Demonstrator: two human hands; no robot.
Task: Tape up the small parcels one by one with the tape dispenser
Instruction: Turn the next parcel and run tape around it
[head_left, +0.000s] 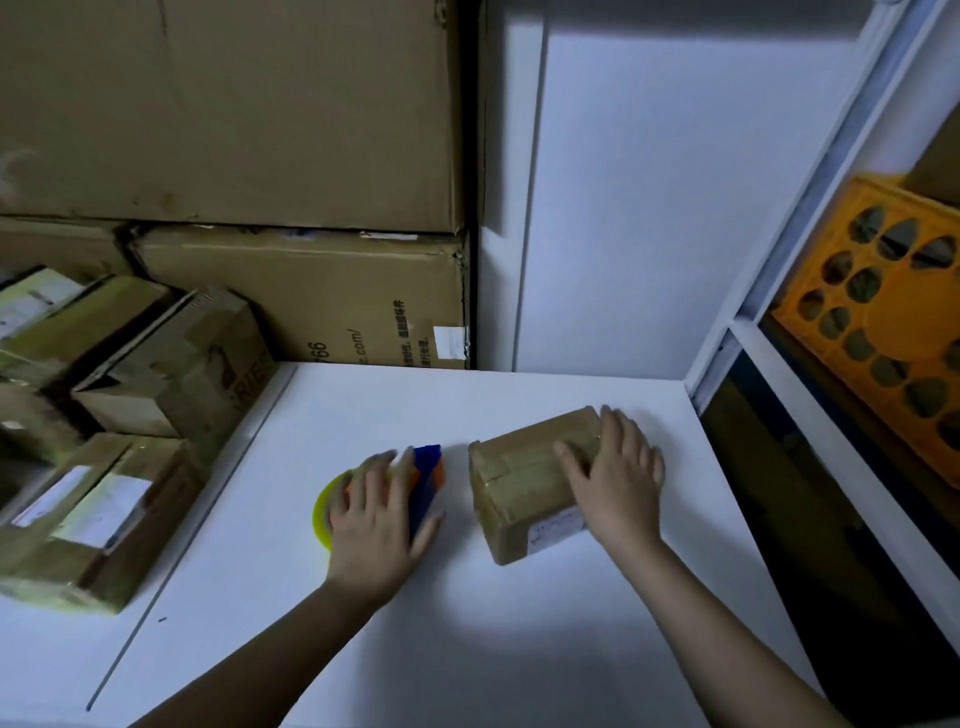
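A small brown cardboard parcel (524, 483) with clear tape and a white label on its near side lies on the white table (467, 623). My right hand (618, 478) lies flat on its right part, fingers straight. To its left lies the tape dispenser (427, 478), blue and orange, with a yellowish tape roll. My left hand (382, 519) rests on top of it with spread fingers and covers most of it.
Several taped small parcels (98, 519) are piled at the table's left edge. Large cardboard boxes (311, 291) stand behind them against the wall. A white shelf frame (769, 322) with an orange crate (883, 332) is on the right.
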